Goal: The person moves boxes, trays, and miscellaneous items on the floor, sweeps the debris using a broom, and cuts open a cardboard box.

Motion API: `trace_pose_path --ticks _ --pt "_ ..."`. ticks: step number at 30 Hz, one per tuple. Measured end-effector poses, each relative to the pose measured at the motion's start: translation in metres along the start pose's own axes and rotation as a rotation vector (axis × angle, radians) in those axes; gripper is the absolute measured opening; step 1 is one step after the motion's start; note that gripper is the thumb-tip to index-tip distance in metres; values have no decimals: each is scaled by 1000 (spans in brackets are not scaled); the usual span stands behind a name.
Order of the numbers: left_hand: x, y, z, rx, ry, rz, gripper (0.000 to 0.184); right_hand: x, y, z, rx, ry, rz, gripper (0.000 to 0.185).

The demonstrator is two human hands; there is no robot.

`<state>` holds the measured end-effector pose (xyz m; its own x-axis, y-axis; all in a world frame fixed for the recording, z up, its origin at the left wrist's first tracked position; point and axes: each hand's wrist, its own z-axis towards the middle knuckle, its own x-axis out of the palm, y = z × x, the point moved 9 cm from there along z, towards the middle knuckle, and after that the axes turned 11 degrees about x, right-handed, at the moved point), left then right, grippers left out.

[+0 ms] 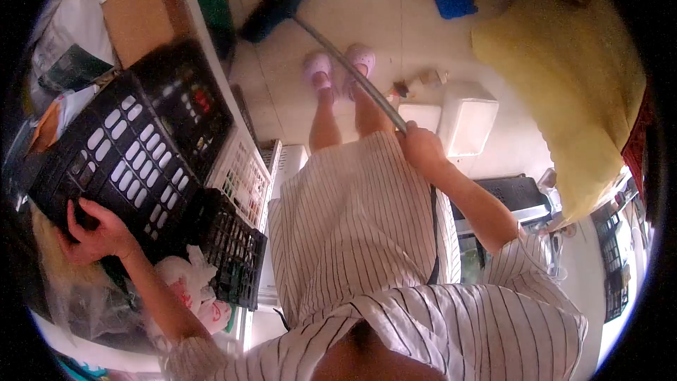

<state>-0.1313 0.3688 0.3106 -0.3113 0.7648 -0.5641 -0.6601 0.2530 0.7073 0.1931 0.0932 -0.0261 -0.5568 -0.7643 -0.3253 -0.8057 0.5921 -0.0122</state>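
Observation:
My right hand point(421, 148) is wrapped round the grey handle point(352, 74) of a broom, whose dark bristled head point(278, 1) is on the tiled floor beyond my feet. On the left, my left hand point(95, 235) has its fingers apart at the near edge of a large black plastic crate point(134, 148) with oval slots. The thumb and fingertips lie against the crate's rim. Whether they grip it is hard to make out, but the fingers look spread.
A white basket point(243, 176), a smaller black crate point(229, 247) and plastic bags point(187, 282) stand at the left. Cardboard point(141, 7) leans behind. A white bin point(469, 118) is right of my feet. A blue dustpan-like object point(455, 3) lies farther off. Yellow sheeting point(564, 85) hangs right.

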Motion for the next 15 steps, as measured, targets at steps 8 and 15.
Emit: trace_pose_path --ticks 8,15 --pt "1 3 3 -51 0 3 17 20 41 30 -249 -89 -116 19" --pt "6 4 -3 -53 41 85 19 27 122 4 101 421 193 38"
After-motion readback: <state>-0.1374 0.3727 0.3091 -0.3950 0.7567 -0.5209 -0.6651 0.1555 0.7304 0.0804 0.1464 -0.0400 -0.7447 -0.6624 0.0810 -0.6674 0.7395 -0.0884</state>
